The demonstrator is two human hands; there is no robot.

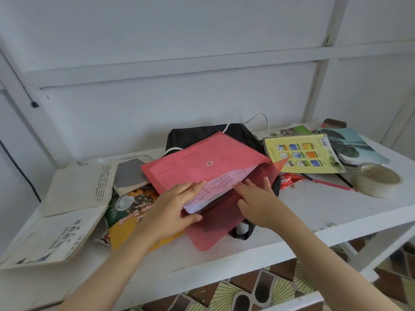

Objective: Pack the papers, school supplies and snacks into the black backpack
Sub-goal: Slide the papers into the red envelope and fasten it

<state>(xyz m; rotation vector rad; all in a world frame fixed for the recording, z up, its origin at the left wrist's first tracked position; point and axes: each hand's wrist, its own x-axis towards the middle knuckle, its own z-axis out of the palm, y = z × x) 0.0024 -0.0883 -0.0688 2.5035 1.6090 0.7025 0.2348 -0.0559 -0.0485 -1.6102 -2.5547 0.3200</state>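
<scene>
Left hand (173, 205) grips papers (219, 185) half inside the red folder (190, 162); right hand (258, 204) lies flat on its flap.

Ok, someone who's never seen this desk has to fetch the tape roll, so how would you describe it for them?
Start at the white table and go to its right end, past the black backpack. The tape roll lies flat just right of the red pencil, in front of the yellow book. It is the only round thing there, a wide pale ring among flat books.
</scene>
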